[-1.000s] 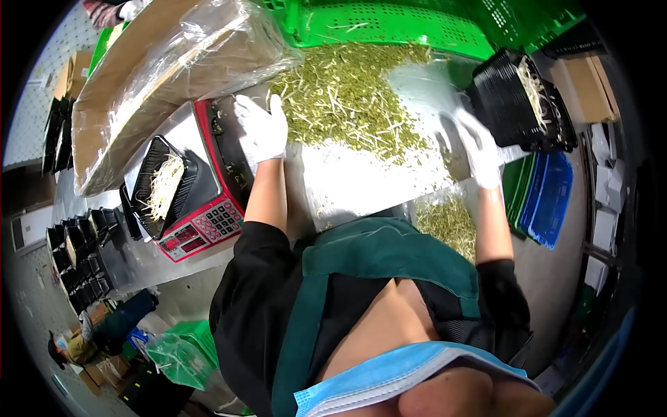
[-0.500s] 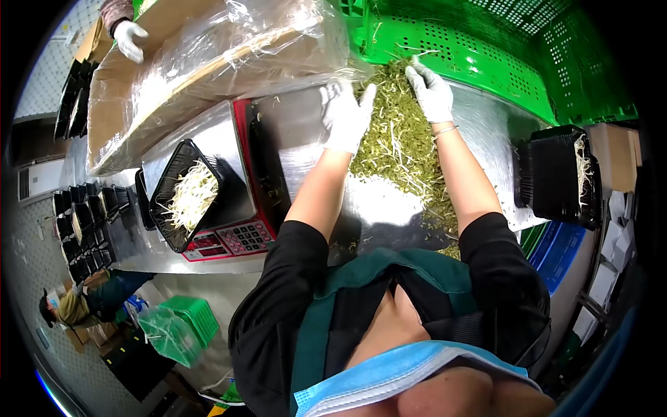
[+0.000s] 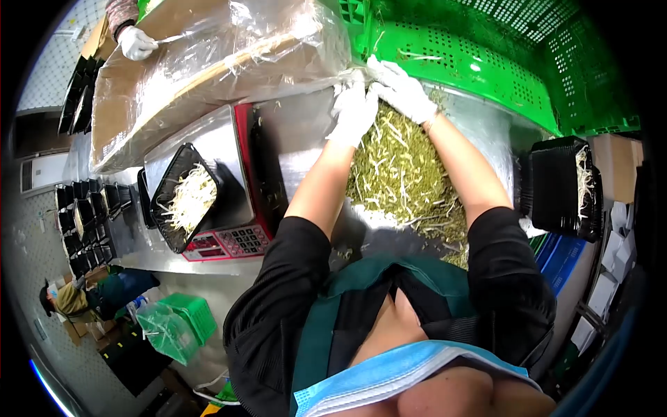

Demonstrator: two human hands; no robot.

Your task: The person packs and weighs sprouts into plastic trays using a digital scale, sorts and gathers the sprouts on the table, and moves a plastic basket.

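Note:
A pile of green seed hulls mixed with pale bean sprouts (image 3: 399, 170) lies on the metal table in front of me. My left hand (image 3: 354, 115), in a white glove, is at the pile's far left edge with its fingers stretched away from me. My right hand (image 3: 404, 92), also gloved, reaches across the far end of the pile, fingers extended left and thumb apart. The two hands nearly meet beside a plastic-lined cardboard box (image 3: 236, 76). Anything small under the fingers is hidden.
A black tray of bean sprouts (image 3: 189, 198) rests on a red scale (image 3: 233, 242) at left. A large green crate (image 3: 472, 66) borders the far side. Stacked black trays (image 3: 559, 184) stand at right. Another person's gloved hand (image 3: 137, 44) is over the box.
My right hand has swung left over the pile's far end, closer to my left hand. The pile is broader near me. The other person's hand has closed on a pale strip.

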